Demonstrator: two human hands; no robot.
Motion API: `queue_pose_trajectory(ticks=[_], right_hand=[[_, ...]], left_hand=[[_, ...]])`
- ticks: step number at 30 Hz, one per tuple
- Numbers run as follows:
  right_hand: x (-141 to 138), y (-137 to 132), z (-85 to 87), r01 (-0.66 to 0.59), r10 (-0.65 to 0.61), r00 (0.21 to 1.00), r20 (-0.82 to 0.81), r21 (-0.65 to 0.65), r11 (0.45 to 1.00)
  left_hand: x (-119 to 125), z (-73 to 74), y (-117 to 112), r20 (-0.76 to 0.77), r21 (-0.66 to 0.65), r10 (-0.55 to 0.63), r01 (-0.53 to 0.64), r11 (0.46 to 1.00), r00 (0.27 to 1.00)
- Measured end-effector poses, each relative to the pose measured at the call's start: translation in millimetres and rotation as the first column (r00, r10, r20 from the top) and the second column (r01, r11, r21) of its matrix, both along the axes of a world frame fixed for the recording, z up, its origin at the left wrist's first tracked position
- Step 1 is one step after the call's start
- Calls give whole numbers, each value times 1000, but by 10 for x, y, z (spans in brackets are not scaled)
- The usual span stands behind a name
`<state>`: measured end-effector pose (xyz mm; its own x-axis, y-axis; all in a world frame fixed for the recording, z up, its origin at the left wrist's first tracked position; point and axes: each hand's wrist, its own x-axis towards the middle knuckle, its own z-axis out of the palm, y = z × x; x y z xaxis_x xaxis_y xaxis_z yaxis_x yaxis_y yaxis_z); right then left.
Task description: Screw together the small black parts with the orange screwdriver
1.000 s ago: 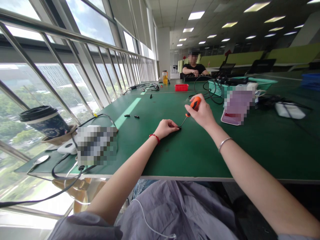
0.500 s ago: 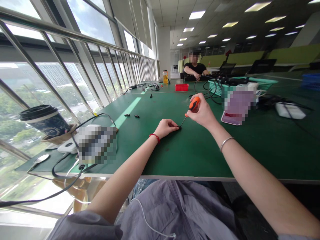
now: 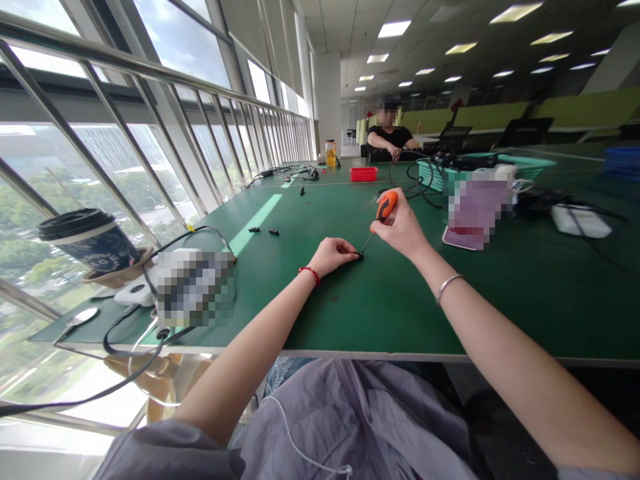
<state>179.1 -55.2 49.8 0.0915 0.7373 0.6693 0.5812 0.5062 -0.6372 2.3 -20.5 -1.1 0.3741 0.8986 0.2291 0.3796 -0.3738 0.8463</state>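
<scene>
My right hand (image 3: 403, 230) is closed round an orange-handled screwdriver (image 3: 385, 207), its thin shaft slanting down and left. The tip meets a small black part (image 3: 359, 255) on the green table (image 3: 380, 300). My left hand (image 3: 333, 255) rests on the table with its fingers pinched on that small black part, holding it down. A red cord is round my left wrist and a silver bangle round the right.
Two small black pieces (image 3: 264, 231) lie further left on the table. A lidded coffee cup (image 3: 90, 243), cables and a blurred device stand at the left edge by the railing. A red tray (image 3: 363, 175), teal basket (image 3: 433, 175), cables and a white device (image 3: 580, 221) lie beyond. Another person sits at the far end.
My right hand has tilted the screwdriver handle slightly up and to the left while the tip stays on the small part. My left hand has not moved.
</scene>
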Motion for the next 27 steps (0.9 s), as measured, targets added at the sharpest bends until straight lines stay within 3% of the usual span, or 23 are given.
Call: queue_pose_trajectory(ticks=[3,6,10,15,18,23,27], right_hand=[[-10,-11,13,66,-66,998,2,-31,997],[-20,-15,24,33,-33,999,-8,-66,997],[-13,16,-8,-19,19,1000,-3,8,1000],[-18,29,-33,39,-39,999,0,-24,999],[-46,12,-19,-27,23,999,-44,-88,996],[-45,44,-20,-56,54,997,-63,-23,998],[46,162,-76,-133,129,989,-68,-56,990]], left_hand=[[2,-2,-1,0,5,-5,5,1000,1000],[3,-13,6,1,8,-6,6,1000,1000],[2,-19,13,-2,16,1,-1,1000,1000],[-1,-12,7,-10,15,1,-1,1000,1000],[-1,-16,10,-12,21,0,0,1000,1000],[2,-14,7,-6,26,0,0,1000,1000],[4,-2,-5,-11,16,-2,2,1000,1000]])
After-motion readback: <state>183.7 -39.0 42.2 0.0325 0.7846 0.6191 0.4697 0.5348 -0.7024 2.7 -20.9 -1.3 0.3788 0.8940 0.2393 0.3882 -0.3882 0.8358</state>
